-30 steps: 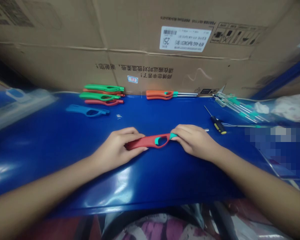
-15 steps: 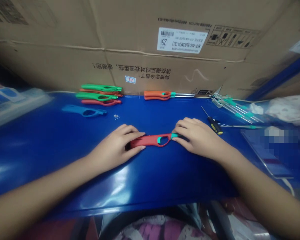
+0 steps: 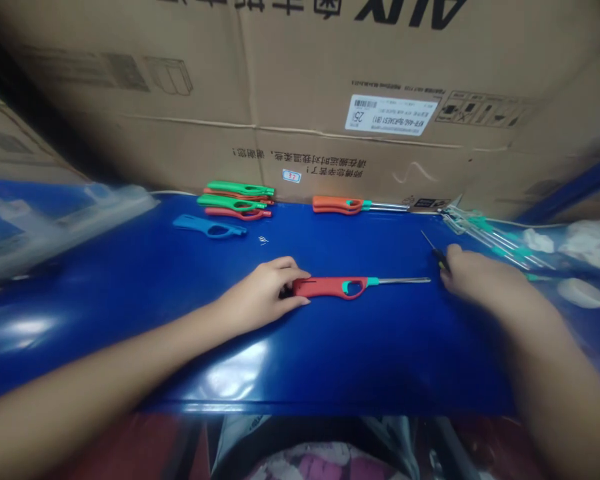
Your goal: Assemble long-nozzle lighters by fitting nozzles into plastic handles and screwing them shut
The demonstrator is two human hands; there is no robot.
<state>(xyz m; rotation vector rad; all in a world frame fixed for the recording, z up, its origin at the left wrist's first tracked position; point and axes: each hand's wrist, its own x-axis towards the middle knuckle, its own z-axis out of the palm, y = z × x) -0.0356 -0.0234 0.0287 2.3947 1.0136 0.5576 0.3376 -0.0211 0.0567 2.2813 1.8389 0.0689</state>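
A red gas lighter [image 3: 323, 287] with a turquoise trigger and a thin metal tube lies flat on the table, tube pointing right. Its rear end is gripped between the thumb and fingers of my left hand [image 3: 265, 292]. Over to the right, my right hand [image 3: 480, 277] is closed round the handle of a black and yellow screwdriver [image 3: 441, 257], whose shaft points away to the upper left. The fingers' undersides are hidden. Beyond the lighter lies a small heap of tiny silver pieces, perhaps screws [image 3: 263, 241].
Blue, green and red lighter shells [image 3: 234, 202] lie at the back left. Assembled orange lighters [image 3: 337, 205] rest by the cardboard box [image 3: 300, 140]. Metal tubes with turquoise ends [image 3: 503, 243] and a whitish oval object [image 3: 581, 293] are on the right of the blue table [image 3: 360, 360].
My right hand has left the lighter's tube end and moved right onto the screwdriver. My left hand keeps its hold on the lighter. The camera view has shifted.
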